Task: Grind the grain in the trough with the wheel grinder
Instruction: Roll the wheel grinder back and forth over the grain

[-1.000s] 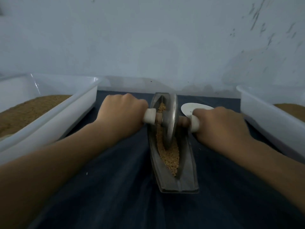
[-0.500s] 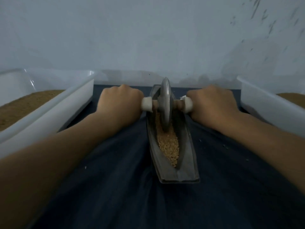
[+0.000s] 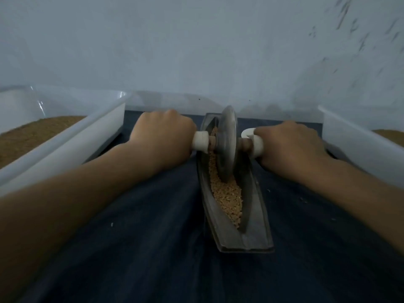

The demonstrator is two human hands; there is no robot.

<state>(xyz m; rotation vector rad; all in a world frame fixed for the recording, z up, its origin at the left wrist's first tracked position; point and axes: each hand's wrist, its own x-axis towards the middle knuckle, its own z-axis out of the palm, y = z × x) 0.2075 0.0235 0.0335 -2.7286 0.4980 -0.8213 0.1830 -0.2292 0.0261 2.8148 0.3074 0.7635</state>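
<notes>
A dark boat-shaped metal trough (image 3: 254, 217) lies lengthwise on the dark cloth, holding tan grain (image 3: 229, 200). The grey metal wheel grinder (image 3: 227, 143) stands upright in the trough's far half, its rim down in the grain. My left hand (image 3: 161, 138) grips the white left handle (image 3: 200, 141). My right hand (image 3: 288, 145) grips the white right handle (image 3: 255, 143). Both fists hide most of the handles.
A white plastic tub (image 3: 72, 141) with brown ground material stands at the left, and another white tub (image 3: 358, 149) at the right. A pale wall (image 3: 196, 51) rises just behind the trough. Dark cloth (image 3: 142, 248) covers the work surface.
The wheel rolled to the trough's far end and has come back slightly toward me, with both hands on the handles throughout.
</notes>
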